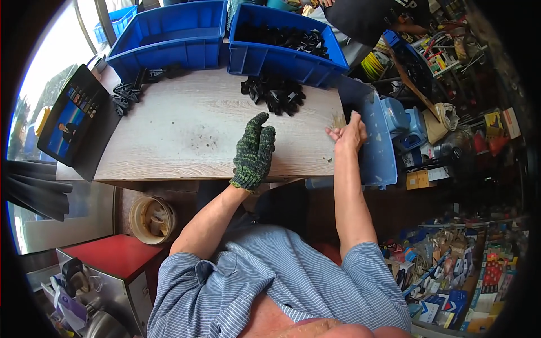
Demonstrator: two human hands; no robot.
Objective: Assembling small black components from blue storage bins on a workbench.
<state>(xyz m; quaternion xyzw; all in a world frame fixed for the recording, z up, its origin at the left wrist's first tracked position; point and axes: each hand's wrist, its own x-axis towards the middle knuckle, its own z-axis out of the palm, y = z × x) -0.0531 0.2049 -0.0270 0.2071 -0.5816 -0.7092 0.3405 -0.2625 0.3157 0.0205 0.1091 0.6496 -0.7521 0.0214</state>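
We find the left hand point(255, 152), in a green knit glove, flat and open on the wooden table point(180, 135), holding nothing. The bare right hand point(348, 134) grips the rim of a light blue tray point(376, 152) at the table's right edge. We judge it light, stiff plastic, best held by the rim. Beyond, one blue bin point(282, 56) holds black plastic parts point(293, 38); another blue bin point(169, 36) appears empty. A loose black pile point(275, 93) lies between.

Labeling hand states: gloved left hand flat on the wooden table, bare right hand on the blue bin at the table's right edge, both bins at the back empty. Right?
Not quite. In the head view the right-hand back bin holds black plastic parts; only the left-hand back bin is empty. The rest stands: gloved left hand on the wooden table, bare right hand on the blue bin at the right edge.
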